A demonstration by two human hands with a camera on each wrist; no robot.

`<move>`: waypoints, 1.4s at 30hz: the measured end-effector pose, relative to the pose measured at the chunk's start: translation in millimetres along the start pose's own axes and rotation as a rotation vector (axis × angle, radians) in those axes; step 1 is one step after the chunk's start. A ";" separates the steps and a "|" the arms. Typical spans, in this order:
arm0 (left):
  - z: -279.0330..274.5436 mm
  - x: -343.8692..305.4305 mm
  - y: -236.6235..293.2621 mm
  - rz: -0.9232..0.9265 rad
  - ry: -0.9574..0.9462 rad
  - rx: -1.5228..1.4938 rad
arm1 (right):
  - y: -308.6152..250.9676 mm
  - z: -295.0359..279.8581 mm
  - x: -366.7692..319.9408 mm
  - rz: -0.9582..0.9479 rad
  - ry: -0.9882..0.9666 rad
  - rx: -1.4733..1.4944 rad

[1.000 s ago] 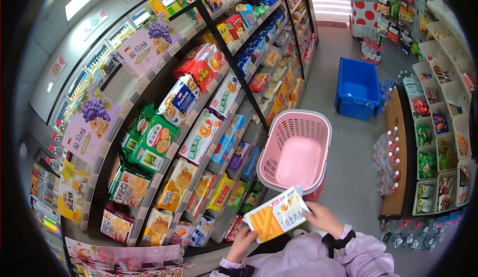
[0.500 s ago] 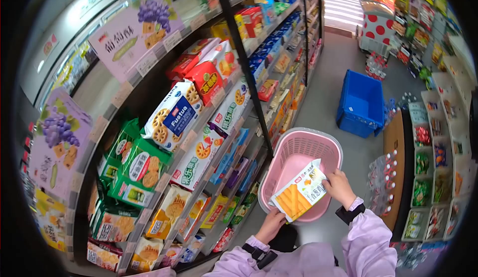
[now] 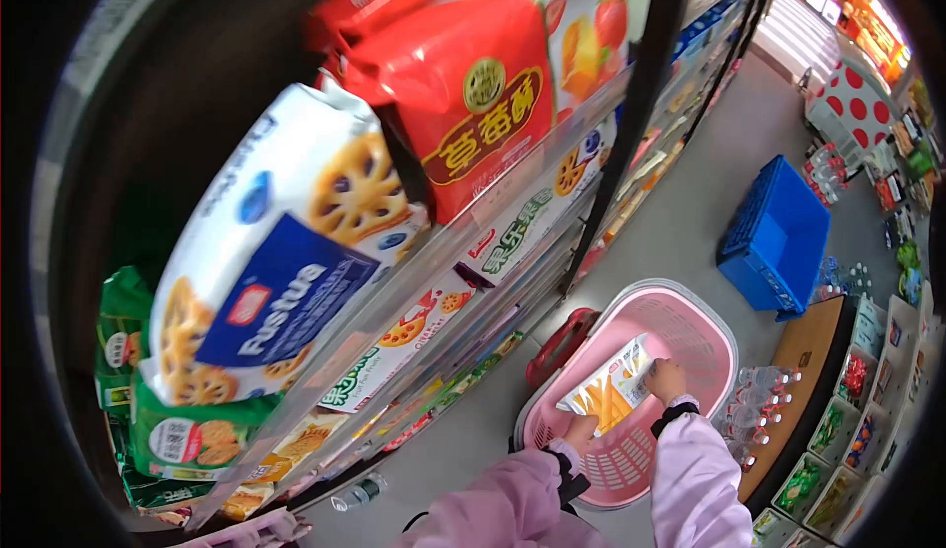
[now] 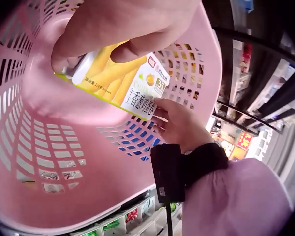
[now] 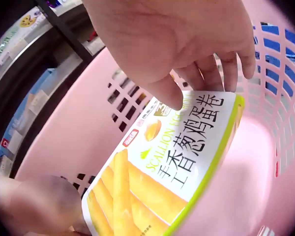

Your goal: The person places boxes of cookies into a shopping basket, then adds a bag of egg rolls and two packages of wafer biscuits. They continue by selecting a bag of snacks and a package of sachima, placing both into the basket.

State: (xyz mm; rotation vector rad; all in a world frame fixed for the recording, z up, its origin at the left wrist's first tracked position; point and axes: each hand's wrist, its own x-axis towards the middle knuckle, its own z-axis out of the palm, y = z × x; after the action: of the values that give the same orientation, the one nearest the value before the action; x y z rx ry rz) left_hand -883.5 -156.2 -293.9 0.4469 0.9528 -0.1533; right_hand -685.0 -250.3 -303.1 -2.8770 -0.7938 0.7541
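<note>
both hands (image 3: 667, 378) pinch the snack box (image 3: 611, 392) — fingertips on opposite ends.

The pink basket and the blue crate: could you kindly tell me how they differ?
The basket is pink, the crate blue. The basket is rounded with lattice walls; the crate is boxy. The left hand and right hand hold a pack inside the basket; the crate stands untouched farther off. Both are open-topped.
</note>
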 end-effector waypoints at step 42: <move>-167.6 -281.2 -18.3 0.246 -0.103 0.208 | -74.1 10.8 -388.6 -0.289 0.028 0.787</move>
State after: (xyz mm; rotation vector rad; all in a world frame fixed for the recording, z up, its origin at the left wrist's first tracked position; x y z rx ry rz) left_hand -1177.6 -119.0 -153.6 0.7376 0.7765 -0.0511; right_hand -1015.0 -380.1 -127.5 -2.0227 -0.6819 0.7628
